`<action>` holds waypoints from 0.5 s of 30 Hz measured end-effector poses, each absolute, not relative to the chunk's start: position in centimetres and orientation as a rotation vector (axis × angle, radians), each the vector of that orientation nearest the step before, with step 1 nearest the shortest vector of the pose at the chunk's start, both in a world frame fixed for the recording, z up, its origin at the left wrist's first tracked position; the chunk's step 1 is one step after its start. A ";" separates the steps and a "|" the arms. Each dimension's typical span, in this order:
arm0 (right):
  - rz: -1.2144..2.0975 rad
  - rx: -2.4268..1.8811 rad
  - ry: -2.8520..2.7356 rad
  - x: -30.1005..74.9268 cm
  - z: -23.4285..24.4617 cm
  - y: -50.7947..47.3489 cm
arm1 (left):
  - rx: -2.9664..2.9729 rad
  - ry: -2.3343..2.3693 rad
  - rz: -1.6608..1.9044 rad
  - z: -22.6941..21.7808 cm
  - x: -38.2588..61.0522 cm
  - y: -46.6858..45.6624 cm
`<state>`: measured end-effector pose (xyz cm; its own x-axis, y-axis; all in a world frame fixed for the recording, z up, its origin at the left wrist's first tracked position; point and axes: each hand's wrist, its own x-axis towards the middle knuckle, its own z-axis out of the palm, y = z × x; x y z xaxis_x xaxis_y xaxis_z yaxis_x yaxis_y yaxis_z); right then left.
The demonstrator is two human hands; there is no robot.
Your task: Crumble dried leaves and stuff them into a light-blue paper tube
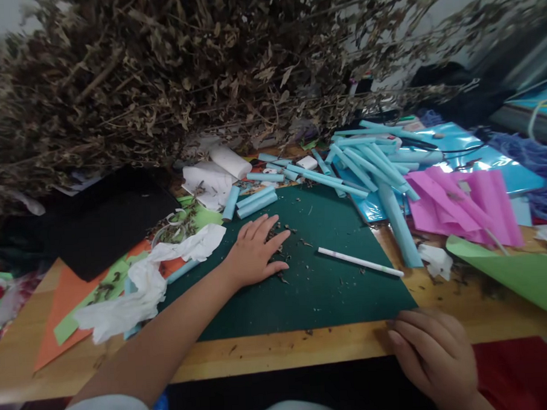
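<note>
Fingers spread, the left hand (254, 252) seems to be gathering leaf bits (272, 233) on green card (269, 314); cupping them suits next. The right hand (436, 352), at four o'clock, curls, grip unclear.

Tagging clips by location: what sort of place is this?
Probably a cluttered craft table, at home or in a small workshop; can't tell which. Clues: the dark green mat strewn with leaf bits, the pile of light-blue tubes, and the mass of dried plants behind.
</note>
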<state>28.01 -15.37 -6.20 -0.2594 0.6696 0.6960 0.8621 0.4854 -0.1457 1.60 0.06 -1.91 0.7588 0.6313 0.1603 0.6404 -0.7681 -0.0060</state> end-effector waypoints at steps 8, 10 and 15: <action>-0.401 -1.296 -1.970 27.9 -6.6 -15.5 | -2.989 -0.874 0.037 -1.5 3.1 2.6; -0.403 -1.310 -1.957 27.9 -6.7 -15.4 | -3.014 -0.841 0.090 -1.5 3.2 3.4; -0.355 -1.309 -1.949 28.3 -6.5 -15.8 | -3.038 -0.806 0.139 -0.8 2.8 4.1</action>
<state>28.31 -15.84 -6.54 -0.1973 0.6743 0.7116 0.8820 0.4389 -0.1714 2.77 4.07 -0.76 0.8647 0.4947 -0.0867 0.4951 -0.8686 -0.0178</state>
